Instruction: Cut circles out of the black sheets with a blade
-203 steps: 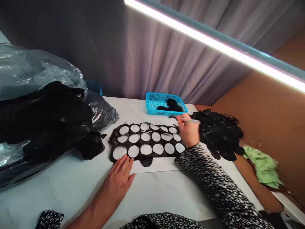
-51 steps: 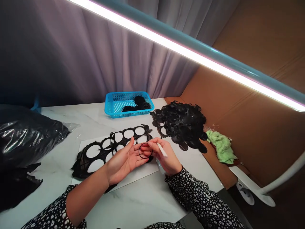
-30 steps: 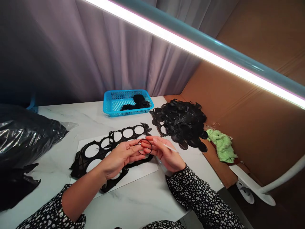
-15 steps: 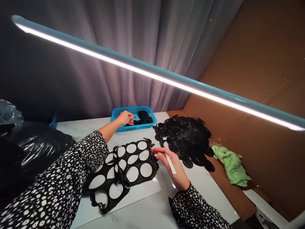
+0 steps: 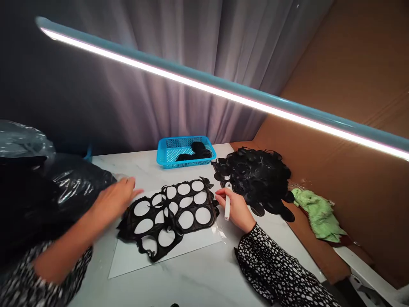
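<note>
Black holed sheet [image 5: 171,221] lies at seven o'clock of the view, and picking at it seems the step: the right hand [image 5: 238,209], at its three o'clock, pinches a white tool [image 5: 227,208], the left hand's [image 5: 116,198] fingers blur beyond judging, and the next move probably calls for gentle prying.

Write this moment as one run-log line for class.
left hand: blurred, near dark plastic bag | right hand: holding white stick-like tool beside perforated black sheet | blue basket: black pieces inside | black pile: beyond right hand
</note>
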`<action>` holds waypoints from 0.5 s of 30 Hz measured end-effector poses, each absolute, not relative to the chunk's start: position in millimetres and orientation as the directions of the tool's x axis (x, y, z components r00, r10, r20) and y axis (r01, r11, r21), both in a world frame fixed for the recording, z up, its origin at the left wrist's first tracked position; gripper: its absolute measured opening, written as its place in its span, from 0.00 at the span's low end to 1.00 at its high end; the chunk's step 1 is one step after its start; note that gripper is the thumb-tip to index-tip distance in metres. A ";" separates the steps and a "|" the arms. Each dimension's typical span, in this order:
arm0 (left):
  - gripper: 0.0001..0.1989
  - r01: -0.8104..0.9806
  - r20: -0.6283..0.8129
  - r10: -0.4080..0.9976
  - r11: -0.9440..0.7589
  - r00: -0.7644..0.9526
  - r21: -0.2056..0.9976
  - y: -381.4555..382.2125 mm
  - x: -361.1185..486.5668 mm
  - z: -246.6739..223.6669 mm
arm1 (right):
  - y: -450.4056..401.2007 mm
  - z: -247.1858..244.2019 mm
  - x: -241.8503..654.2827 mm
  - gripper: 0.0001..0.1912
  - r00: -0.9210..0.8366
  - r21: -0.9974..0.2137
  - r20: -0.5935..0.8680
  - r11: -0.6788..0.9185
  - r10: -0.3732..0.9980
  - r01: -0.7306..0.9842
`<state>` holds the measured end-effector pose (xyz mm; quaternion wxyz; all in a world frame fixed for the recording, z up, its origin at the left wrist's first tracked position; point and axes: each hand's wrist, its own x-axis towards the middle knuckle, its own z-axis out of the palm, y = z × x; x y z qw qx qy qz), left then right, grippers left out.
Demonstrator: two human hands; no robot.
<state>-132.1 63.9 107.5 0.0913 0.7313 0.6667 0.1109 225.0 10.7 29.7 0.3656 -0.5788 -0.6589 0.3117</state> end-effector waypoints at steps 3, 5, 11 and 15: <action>0.14 0.965 0.018 0.999 -0.053 0.050 0.255 -22.2 -148.0 76.4 | -3.0 26.3 224.3 0.08 -0.267 -0.718 0.086 0.246 0.960 0.651; 0.14 0.916 0.039 0.996 -0.085 0.076 0.393 -59.9 -142.8 55.6 | -12.0 22.8 222.8 0.06 -0.370 -0.672 0.059 0.311 0.927 0.672; 0.12 0.736 0.034 0.999 -0.047 0.033 0.675 -70.9 -121.2 40.1 | -9.1 14.7 218.2 0.05 -0.474 -0.583 0.095 0.435 0.875 0.686; 0.14 0.587 -0.062 0.998 0.059 -0.015 0.807 -55.8 -146.7 56.9 | -9.5 21.5 227.3 0.05 -0.457 -0.657 0.078 0.391 0.886 0.645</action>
